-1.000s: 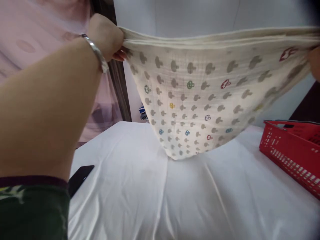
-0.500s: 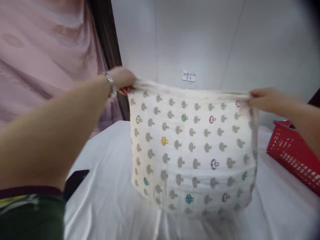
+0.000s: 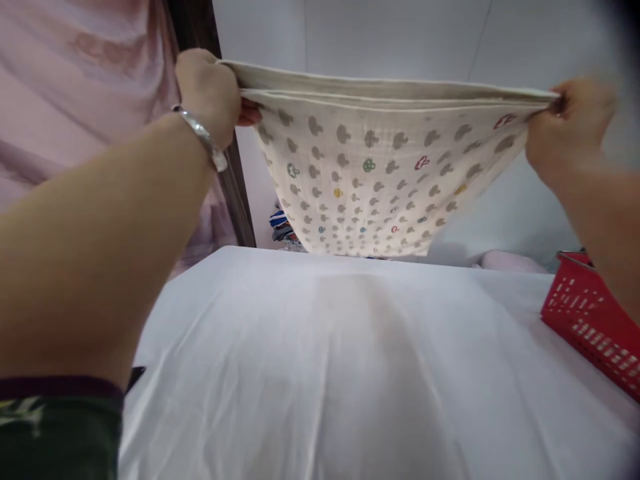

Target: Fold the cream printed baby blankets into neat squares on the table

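Note:
A white muslin cloth [image 3: 360, 160] printed with grey and a few coloured mushrooms is stretched in the air between my hands. My left hand [image 3: 213, 90], with a silver bracelet at the wrist, grips its upper left corner. The upper right corner is pinched in my right hand [image 3: 570, 127], which is somewhat blurred. Several layers show along the taut top edge. The body of the cloth slopes away from me, its far end above the back of the table.
A white sheet with creases covers the table [image 3: 280, 347]. On the right stands a red perforated basket [image 3: 595, 313]. A dark object [image 3: 135, 377] shows partly beside my left forearm. Folded clothes [image 3: 283, 223] lie beyond the table; a pink curtain [image 3: 85, 87] hangs at left.
Both hands have risen, lifting the cloth up off the table. It now swings out away from me instead of hanging upright, and its layered top edge shows.

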The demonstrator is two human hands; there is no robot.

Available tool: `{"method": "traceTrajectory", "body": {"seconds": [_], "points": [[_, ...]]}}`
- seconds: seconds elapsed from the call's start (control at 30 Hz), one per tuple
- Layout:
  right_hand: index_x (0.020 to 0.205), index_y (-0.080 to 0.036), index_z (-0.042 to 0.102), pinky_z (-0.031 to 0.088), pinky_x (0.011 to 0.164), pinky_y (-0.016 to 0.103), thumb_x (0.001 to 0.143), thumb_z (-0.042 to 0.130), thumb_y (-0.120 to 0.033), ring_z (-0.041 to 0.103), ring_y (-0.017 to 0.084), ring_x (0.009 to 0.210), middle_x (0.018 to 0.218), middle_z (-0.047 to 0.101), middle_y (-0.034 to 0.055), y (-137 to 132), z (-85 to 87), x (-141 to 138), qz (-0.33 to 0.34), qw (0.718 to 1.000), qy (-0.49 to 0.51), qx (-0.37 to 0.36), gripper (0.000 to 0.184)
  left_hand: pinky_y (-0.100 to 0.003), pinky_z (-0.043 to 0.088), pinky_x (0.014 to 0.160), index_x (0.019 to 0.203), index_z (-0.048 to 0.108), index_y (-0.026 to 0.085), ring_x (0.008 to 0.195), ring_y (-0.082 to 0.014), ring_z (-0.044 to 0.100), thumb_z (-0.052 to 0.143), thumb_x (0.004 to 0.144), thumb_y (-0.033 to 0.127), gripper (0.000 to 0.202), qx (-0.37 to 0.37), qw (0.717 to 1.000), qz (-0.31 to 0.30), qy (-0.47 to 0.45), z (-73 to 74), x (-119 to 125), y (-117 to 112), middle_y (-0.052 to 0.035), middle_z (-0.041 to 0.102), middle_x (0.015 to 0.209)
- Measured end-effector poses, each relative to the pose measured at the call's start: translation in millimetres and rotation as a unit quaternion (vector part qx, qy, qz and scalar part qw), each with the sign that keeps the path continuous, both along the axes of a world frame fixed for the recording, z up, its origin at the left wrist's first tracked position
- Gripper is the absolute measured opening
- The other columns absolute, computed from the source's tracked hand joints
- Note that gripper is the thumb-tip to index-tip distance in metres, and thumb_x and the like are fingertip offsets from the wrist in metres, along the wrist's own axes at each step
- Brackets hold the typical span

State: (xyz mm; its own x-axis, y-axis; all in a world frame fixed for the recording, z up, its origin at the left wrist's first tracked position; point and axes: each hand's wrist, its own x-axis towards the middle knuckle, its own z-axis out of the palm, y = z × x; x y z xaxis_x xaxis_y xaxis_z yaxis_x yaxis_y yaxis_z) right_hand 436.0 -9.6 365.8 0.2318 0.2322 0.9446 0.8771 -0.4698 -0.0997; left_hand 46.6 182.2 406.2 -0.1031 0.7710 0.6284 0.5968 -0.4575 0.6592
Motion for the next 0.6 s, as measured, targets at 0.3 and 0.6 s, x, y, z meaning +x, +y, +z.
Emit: {"method": "traceTrajectory", "body": {"seconds": [0.3,0.6], "points": [[0.099,-0.015,0.059,0.042,0.08,0.029,0.076,0.043,-0.017,0.055,0.018,0.096,0.102,0.062,0.0095,-78,-212.7,-22,0.293,0.927,0.105,-0.21,0.028,-0.022,0.052,0.061,0.093,0.055,0.017,0.064,-0.0095,0.062,0.044,0.073,0.021,0.023,-0.148,0.985,-0.091,-0.003,-217.6,-82,-87,0.0022,0.063,0.085],[0.092,-0.024,0.061,0.046,0.088,0.04,0.081,0.04,-0.02,0.056,0.023,0.102,0.105,0.062,0.0062,-149,-387.3,-65,0.34,0.856,0.182,-0.345,0.024,-0.026,0.042,0.059,0.093,0.053,0.025,0.071,-0.0202,0.062,0.04,0.075,0.025,0.022,-0.297,0.925,-0.024,0.235,-392.8,-124,-147,0.001,0.066,0.074]]}}
